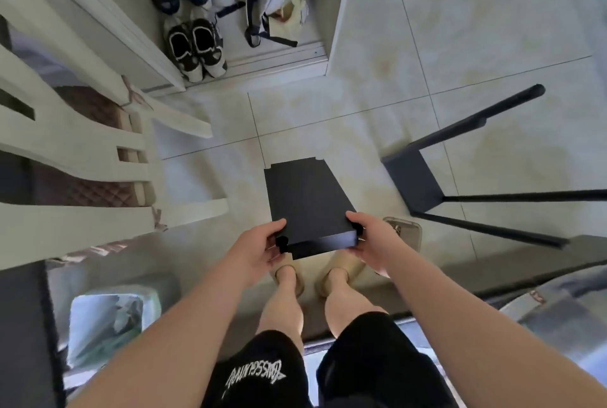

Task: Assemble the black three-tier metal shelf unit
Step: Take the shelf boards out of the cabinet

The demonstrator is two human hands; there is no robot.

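Below, black shelf panel (305, 197) in pinching grip of left hand (259, 243) and right hand (374, 240) over tiled floor (361, 118).

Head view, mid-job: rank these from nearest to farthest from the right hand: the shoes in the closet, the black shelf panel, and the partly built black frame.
1. In the grip: the black shelf panel, held at its near corner by the right hand.
2. Next: the partly built black frame, lying on the floor to the right.
3. Farthest: the shoes, ahead and to the left, in the closet.
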